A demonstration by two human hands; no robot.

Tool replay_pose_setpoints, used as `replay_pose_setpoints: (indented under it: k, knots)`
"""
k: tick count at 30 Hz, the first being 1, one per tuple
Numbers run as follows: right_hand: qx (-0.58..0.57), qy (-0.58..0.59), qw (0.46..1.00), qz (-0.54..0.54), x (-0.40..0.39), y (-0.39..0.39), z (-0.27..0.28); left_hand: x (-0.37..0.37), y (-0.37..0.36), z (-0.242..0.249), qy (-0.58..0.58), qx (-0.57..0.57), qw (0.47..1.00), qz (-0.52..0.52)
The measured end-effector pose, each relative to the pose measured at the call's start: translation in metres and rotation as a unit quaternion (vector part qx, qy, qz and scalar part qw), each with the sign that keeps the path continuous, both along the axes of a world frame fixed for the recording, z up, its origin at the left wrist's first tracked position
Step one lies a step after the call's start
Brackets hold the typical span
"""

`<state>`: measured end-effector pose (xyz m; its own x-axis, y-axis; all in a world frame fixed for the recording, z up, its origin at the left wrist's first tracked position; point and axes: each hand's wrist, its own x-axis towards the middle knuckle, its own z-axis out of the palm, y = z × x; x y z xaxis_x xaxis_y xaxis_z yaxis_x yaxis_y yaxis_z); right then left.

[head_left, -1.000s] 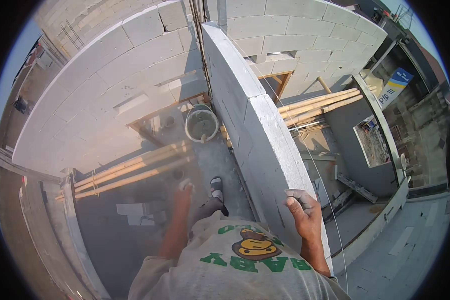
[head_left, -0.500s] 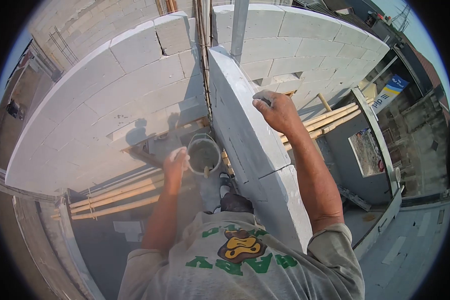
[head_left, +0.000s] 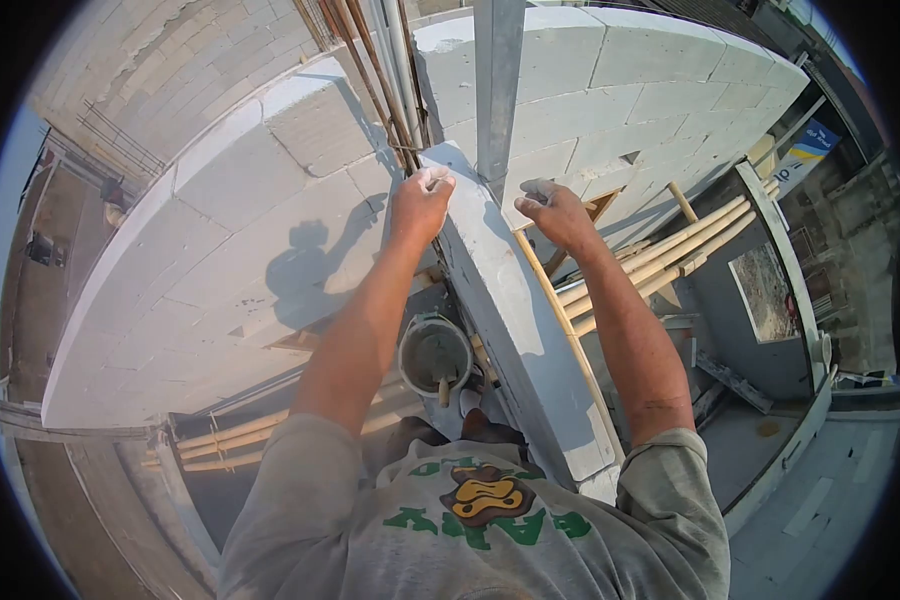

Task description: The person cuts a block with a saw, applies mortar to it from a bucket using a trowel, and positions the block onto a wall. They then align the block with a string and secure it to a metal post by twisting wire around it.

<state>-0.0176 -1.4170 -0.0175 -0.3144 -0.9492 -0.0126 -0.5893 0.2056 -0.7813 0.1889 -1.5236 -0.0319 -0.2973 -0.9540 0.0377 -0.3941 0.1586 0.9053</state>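
Note:
My left hand (head_left: 423, 203) is over the far end of the narrow block wall (head_left: 510, 275), close to the steel bars (head_left: 372, 80). Its fingers are pinched together, and whatever they hold, if anything, is too small to make out. On the other side of that wall, my right hand (head_left: 560, 213) is raised with fingers half curled and the thumb apart from them. Nothing shows in it. Both hands look dusty. A grey metal post (head_left: 498, 95) stands between and beyond them. Below my left forearm sits a bucket (head_left: 436, 320) of grey mix, a tool handle (head_left: 444, 392) sticking out.
Pale block walls curve away at left (head_left: 220, 215) and right (head_left: 650, 60). A thin bamboo pole (head_left: 570, 335) leans along the narrow wall's right side. Thicker bamboo poles (head_left: 660, 255) lie low on the right, with more (head_left: 235, 445) at lower left.
My left hand has risen from beside the bucket to the narrow wall's far end. My right hand stays beside the wall. The bamboo pole along the wall now shows. The view has shifted forward.

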Motion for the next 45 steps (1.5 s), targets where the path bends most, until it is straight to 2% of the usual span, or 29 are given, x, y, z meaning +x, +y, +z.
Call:
replay_pose_setpoints:
  k: [2,4,5,8,11,15,20,21,23,26,29,30,34,36,39,40,42,43,45]
  knots:
    - [-0.012,-0.006,1.000,-0.001,-0.004,-0.010,-0.007,-0.014,-0.020,-0.008,-0.020,-0.003,1.000,-0.011]
    - [0.006,-0.060,0.998,-0.015,-0.002,-0.015,-0.002,-0.029,-0.039,-0.018,-0.035,-0.019,0.999,-0.034]
    - [0.004,-0.040,0.999,-0.014,-0.004,-0.017,-0.003,-0.033,-0.049,-0.023,-0.032,-0.021,0.998,-0.043]
    - [-0.002,-0.033,0.999,-0.030,-0.005,-0.018,-0.004,-0.039,-0.052,-0.015,-0.121,0.035,0.989,-0.075]
    - [0.006,-0.033,0.999,-0.038,-0.004,-0.020,-0.009,-0.044,-0.070,-0.046,-0.092,0.040,0.992,-0.073]
    - [0.017,-0.018,0.999,-0.033,0.001,-0.030,-0.005,-0.046,-0.074,-0.031,-0.047,0.106,0.989,-0.088]
    - [0.014,-0.019,0.999,-0.026,0.011,-0.034,-0.002,-0.045,-0.076,-0.034,-0.110,0.090,0.984,-0.111]
    - [0.027,-0.013,0.999,-0.029,0.013,-0.034,0.002,-0.043,-0.073,-0.031,-0.108,0.092,0.984,-0.112]
    - [0.042,-0.005,0.998,-0.035,0.016,-0.032,0.003,-0.035,-0.059,-0.028,0.011,0.147,0.982,-0.120]
    - [0.027,0.007,0.998,-0.057,0.015,-0.035,-0.001,-0.024,-0.029,-0.018,0.048,0.155,0.978,-0.130]
    - [0.024,-0.022,0.997,-0.072,0.010,-0.043,-0.010,-0.025,-0.007,-0.010,0.082,0.179,0.968,-0.152]
    - [0.041,-0.051,0.995,-0.070,0.007,-0.045,-0.012,-0.027,-0.003,-0.004,0.064,0.143,0.974,-0.166]
    - [0.060,-0.146,0.984,-0.087,-0.015,-0.059,-0.025,-0.031,-0.002,0.005,0.034,0.115,0.976,-0.179]
    - [0.068,-0.166,0.979,-0.097,-0.026,-0.070,-0.018,-0.028,-0.013,-0.001,0.091,0.146,0.976,-0.132]
    - [0.063,-0.215,0.969,-0.109,-0.044,-0.094,-0.017,-0.028,-0.044,-0.007,0.069,0.105,0.988,-0.094]
    - [0.035,-0.167,0.982,-0.079,-0.048,-0.103,-0.015,-0.029,-0.056,-0.005,-0.011,0.074,0.992,-0.097]
    - [0.012,-0.028,0.999,-0.012,-0.055,-0.120,-0.006,-0.037,-0.065,-0.001,-0.031,0.044,0.994,-0.094]
    - [0.010,-0.027,1.000,-0.010,-0.058,-0.133,-0.013,-0.041,-0.070,0.002,-0.052,0.014,0.994,-0.092]
    - [-0.110,0.217,0.968,0.064,-0.058,-0.154,-0.028,-0.051,-0.079,-0.003,-0.093,-0.008,0.991,-0.096]
